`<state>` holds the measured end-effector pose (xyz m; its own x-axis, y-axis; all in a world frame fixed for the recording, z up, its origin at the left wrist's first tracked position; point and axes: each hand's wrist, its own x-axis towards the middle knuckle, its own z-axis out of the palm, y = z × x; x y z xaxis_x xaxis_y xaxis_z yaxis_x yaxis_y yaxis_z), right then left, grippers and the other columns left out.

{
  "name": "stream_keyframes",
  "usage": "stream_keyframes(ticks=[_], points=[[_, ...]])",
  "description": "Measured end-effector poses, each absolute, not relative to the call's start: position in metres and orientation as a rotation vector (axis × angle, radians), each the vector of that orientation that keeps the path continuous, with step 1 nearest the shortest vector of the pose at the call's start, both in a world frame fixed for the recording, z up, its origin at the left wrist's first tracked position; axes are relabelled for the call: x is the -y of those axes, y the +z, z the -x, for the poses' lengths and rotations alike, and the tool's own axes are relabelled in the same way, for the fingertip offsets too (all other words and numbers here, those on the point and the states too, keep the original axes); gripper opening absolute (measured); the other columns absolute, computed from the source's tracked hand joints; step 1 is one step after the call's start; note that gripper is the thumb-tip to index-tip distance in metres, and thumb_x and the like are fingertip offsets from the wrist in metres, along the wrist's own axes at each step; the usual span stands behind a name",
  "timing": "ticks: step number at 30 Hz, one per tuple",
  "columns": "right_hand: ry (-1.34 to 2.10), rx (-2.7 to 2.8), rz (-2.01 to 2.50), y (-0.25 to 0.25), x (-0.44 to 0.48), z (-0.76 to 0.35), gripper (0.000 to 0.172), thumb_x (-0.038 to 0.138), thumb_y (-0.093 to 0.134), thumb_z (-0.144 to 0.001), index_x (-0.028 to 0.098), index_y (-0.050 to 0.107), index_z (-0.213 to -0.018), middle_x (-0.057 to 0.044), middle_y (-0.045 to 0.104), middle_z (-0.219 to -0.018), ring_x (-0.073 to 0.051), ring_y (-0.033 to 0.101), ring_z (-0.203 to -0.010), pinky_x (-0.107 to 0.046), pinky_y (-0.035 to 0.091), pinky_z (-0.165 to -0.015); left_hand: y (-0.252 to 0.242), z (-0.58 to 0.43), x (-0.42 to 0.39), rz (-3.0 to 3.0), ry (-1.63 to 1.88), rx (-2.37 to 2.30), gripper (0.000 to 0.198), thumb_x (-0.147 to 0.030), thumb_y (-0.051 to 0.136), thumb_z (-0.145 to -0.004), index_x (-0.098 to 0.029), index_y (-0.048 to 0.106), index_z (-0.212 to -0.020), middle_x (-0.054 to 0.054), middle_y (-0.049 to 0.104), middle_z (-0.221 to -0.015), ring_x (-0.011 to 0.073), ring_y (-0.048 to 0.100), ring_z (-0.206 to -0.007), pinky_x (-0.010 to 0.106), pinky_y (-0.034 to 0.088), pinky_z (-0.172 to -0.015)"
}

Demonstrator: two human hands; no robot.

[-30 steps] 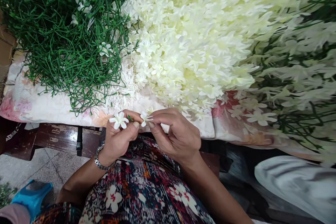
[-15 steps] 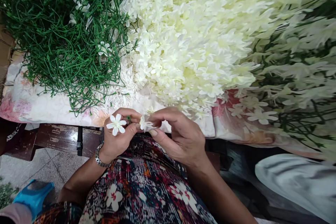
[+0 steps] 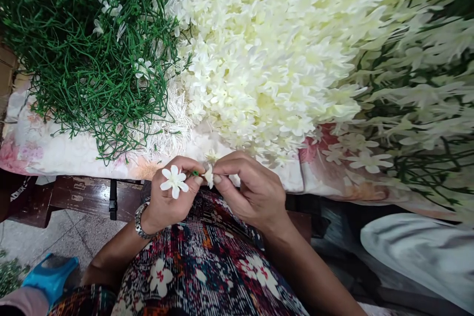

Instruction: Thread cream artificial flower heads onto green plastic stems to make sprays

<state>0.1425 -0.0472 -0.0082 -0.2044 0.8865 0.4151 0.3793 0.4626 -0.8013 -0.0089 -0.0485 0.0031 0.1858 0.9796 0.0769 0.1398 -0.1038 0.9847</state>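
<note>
My left hand (image 3: pixel 176 195) is closed in a pinch on a green artificial flower stem; only a short bit of green shows at the fingertips. One open white artificial flower (image 3: pixel 174 181) stands out over the back of these fingers. Facing it, my right hand (image 3: pixel 254 192) pinches a second, smaller-looking white artificial blossom (image 3: pixel 209 177) between thumb and forefinger. That blossom is up against the left fingertips, and whether it sits on the stem is hidden. Both hands are just over the front edge of the cloth-covered table (image 3: pixel 74 155).
A tangled heap of green plastic stems (image 3: pixel 99 74) lies at the left, beside thin white stamens (image 3: pixel 176 123). Loose white petals (image 3: pixel 259 59) are piled in the middle. Finished-looking flower sprays (image 3: pixel 425 94) lie at the right. A blue stool (image 3: pixel 52 274) stands on the floor.
My right hand has brought its blossom against the left fingertips and now pinches it more tightly. My left hand has shifted slightly right with its stem and white flower.
</note>
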Motion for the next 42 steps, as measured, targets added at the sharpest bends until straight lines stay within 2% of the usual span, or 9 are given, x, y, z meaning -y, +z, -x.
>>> stream_keyframes(ticks=[6, 11, 22, 34, 42], points=[[0.828, 1.609, 1.097, -0.005, 0.050, -0.147, 0.012, 0.008, 0.052, -0.071, 0.017, 0.053, -0.078, 0.000, 0.053, -0.068, -0.009, 0.051, -0.063, -0.024, 0.042, -0.055, 0.000, 0.009, 0.046, -1.584, 1.018, -1.081, 0.012, -0.012, 0.048, -0.078, -0.015, 0.059, -0.083, 0.004, 0.061, -0.076, 0.0113, 0.056, -0.071, 0.023, 0.045, -0.065], [0.621, 1.829, 1.053, 0.008, 0.048, -0.153, 0.020, 0.004, 0.052, -0.069, 0.018, 0.052, -0.083, -0.001, 0.055, -0.070, -0.010, 0.053, -0.066, -0.023, 0.043, -0.056, 0.000, 0.009, 0.045, -1.735, 0.999, -1.076, 0.019, -0.006, 0.051, -0.074, -0.015, 0.060, -0.087, 0.003, 0.060, -0.073, 0.0087, 0.053, -0.063, 0.021, 0.042, -0.058], [0.388, 2.139, 1.102, 0.008, 0.052, -0.158, 0.017, 0.008, 0.051, -0.072, 0.018, 0.050, -0.086, -0.003, 0.056, -0.075, -0.011, 0.053, -0.071, -0.025, 0.047, -0.062, -0.011, 0.012, 0.051, -2.001, 0.967, -1.080, 0.034, -0.004, 0.047, -0.068, -0.018, 0.055, -0.098, 0.003, 0.055, -0.072, 0.0116, 0.048, -0.064, 0.024, 0.041, -0.057], [0.511, 2.005, 1.127, 0.002, 0.057, -0.157, 0.021, 0.004, 0.051, -0.069, 0.017, 0.049, -0.084, -0.002, 0.055, -0.072, -0.009, 0.053, -0.068, -0.021, 0.045, -0.058, -0.010, 0.012, 0.049, -2.183, 0.839, -1.069, 0.012, -0.013, 0.046, -0.071, -0.016, 0.056, -0.077, 0.002, 0.048, -0.062, 0.0121, 0.042, -0.055, 0.025, 0.033, -0.051], [0.533, 1.963, 1.137, -0.003, 0.059, -0.157, 0.021, 0.001, 0.052, -0.068, 0.016, 0.051, -0.083, -0.001, 0.056, -0.070, -0.008, 0.054, -0.067, -0.019, 0.045, -0.058, -0.010, 0.007, 0.046, -2.251, 0.871, -1.032, 0.016, -0.009, 0.042, -0.070, -0.013, 0.055, -0.078, 0.001, 0.044, -0.059, 0.0109, 0.039, -0.053, 0.023, 0.032, -0.049]])
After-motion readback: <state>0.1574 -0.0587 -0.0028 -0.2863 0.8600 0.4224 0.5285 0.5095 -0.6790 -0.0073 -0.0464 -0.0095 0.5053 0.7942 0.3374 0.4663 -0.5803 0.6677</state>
